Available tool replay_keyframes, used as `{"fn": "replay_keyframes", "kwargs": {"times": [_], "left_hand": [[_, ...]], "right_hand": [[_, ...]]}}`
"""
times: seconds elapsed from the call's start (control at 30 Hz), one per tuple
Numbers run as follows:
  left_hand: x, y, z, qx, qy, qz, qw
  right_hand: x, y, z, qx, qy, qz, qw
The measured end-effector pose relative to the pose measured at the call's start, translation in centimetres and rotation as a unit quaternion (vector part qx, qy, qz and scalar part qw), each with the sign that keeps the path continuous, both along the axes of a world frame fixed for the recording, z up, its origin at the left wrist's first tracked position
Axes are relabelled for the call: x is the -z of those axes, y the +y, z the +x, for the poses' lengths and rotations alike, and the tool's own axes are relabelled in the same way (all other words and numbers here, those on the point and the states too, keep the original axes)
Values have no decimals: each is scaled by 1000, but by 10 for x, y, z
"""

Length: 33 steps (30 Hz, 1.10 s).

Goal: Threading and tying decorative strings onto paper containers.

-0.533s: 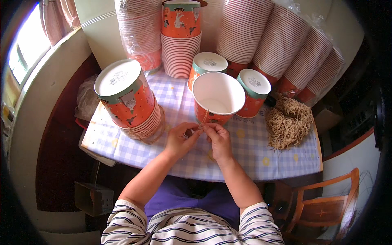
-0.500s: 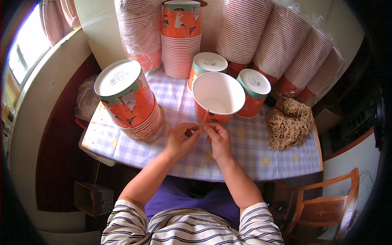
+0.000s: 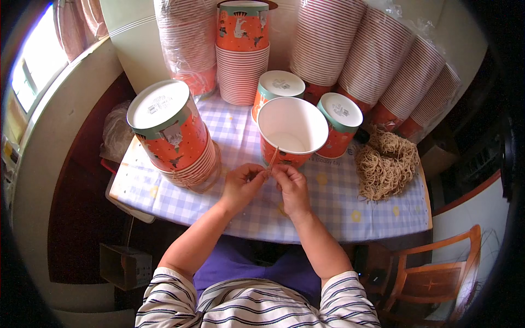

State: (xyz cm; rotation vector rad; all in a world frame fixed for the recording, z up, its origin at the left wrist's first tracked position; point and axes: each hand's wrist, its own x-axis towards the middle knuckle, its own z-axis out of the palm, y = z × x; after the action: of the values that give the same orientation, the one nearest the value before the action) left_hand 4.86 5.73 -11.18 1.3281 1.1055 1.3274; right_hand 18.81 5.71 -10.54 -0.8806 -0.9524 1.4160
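An upright paper bucket (image 3: 295,121), white inside and orange outside, stands mouth up in front of me. At its near side I pinch a thin tan cord (image 3: 275,158) between both hands, and a short length of it stands up against the bucket wall. My left hand (image 3: 240,187) is closed on the cord from the left. Fingertips nearly meeting it, my right hand (image 3: 292,188) is closed on the cord too. Whether the cord is fixed to the bucket is hidden by the fingers.
To the left stands an upturned stack of orange buckets (image 3: 172,136) with cord loops round its lower rims. Two upturned buckets (image 3: 280,83) (image 3: 340,109) sit behind. A tan cord bundle (image 3: 387,167) lies right on the checked tablecloth (image 3: 246,216). Wrapped bucket stacks (image 3: 328,41) line the back.
My fingers have shifted slightly on the cord, and its upper end now looks straighter and closer together. The bucket and the stacks have stayed in place.
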Motion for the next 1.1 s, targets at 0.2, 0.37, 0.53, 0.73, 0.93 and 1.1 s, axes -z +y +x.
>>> {"fn": "replay_keyframes", "kwargs": {"times": [0.2, 0.37, 0.53, 0.73, 0.93, 1.1], "left_hand": [[6, 3, -5, 81, -14, 9, 997], [6, 3, -5, 96, -21, -16, 995], [7, 4, -6, 94, -26, -31, 995], [8, 6, -9, 94, -30, -63, 993], [7, 7, -9, 92, -63, -54, 992], [4, 6, -8, 86, -75, -75, 991]], "right_hand": [[1, 0, -2, 17, -5, -7, 1000], [0, 0, -5, 20, -5, 18, 1000], [1, 1, -6, 31, -5, 13, 999], [6, 4, 1, 13, -79, -32, 996], [9, 5, -2, 30, -36, -20, 999], [12, 7, 0, 35, -16, -30, 999]]}}
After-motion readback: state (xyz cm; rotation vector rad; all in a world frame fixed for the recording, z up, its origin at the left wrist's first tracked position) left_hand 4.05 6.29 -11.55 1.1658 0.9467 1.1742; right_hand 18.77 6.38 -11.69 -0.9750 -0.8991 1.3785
